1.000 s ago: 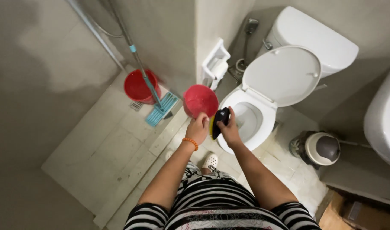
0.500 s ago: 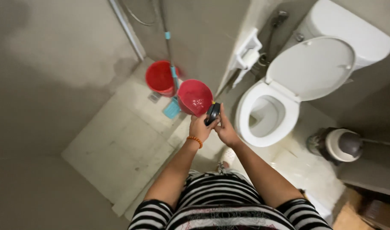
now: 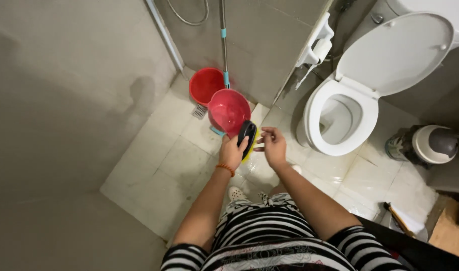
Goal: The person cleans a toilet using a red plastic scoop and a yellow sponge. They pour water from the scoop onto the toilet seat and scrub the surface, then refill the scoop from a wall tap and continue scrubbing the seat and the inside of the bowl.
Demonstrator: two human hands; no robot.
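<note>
Scrub brush [image 3: 247, 138], black with yellow bristles, sits clamped in our left hand [image 3: 233, 152]; our right hand [image 3: 273, 147] hovers beside it, fingers loosely apart. Pink bucket [image 3: 228, 110] just ahead; toilet [image 3: 340, 118] to the right.

Pale tiled floor [image 3: 154, 165] with two red buckets [image 3: 228, 108], toilet [image 3: 340, 120], lidded bin [image 3: 430, 144].
</note>
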